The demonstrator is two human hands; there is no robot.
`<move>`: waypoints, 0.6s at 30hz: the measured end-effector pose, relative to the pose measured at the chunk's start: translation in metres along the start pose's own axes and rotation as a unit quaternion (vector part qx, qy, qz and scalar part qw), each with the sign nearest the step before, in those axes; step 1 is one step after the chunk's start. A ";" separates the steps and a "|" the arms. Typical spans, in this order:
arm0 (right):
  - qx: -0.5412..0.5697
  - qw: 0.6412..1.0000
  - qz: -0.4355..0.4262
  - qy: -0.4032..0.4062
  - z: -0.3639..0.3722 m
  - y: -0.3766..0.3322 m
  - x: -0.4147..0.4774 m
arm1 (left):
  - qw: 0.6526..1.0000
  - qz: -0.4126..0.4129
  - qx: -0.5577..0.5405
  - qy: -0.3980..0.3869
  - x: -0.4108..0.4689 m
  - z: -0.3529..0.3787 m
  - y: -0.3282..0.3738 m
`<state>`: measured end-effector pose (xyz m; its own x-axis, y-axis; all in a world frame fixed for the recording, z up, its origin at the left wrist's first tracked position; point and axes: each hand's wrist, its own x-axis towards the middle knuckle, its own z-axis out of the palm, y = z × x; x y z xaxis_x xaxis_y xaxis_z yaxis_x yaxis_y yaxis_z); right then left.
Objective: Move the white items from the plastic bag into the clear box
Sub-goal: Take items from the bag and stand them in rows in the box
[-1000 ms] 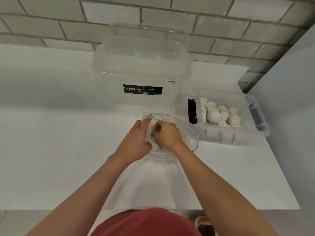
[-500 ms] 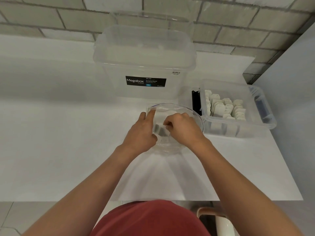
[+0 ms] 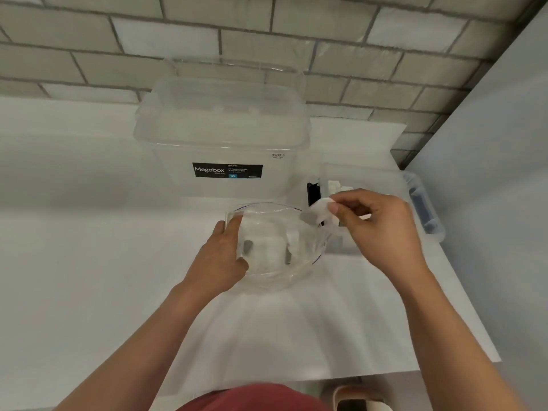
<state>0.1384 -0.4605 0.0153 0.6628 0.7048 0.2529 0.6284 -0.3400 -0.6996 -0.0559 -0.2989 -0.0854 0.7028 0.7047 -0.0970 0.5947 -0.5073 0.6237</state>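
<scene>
White piece, bag to box

The left hand [image 3: 221, 256] grips the plastic bag [image 3: 275, 241] by its rim on the worktop [image 3: 89, 262]; fingers of the right hand [image 3: 382, 226] pinch a white item [image 3: 321, 210] over the clear box's [image 3: 415, 191] near edge (others lie inside) — a loose pinch could drop it short.

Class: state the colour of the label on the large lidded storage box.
Black label with white Megabox lettering and a small blue 12L patch; the head view shows it best.

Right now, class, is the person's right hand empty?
No, the right hand pinches a white item near the plastic bag.
</scene>
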 end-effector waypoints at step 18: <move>-0.174 0.950 0.099 -0.240 -0.026 0.122 0.087 | 0.999 -0.030 0.000 0.022 0.000 0.007 0.004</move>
<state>0.2835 -0.4564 -0.0307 0.5720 0.7802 -0.2530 0.6625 -0.6214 -0.4182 -0.0507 -0.3049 -0.0885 0.6479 0.7550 -0.1009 0.6353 -0.4626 0.6184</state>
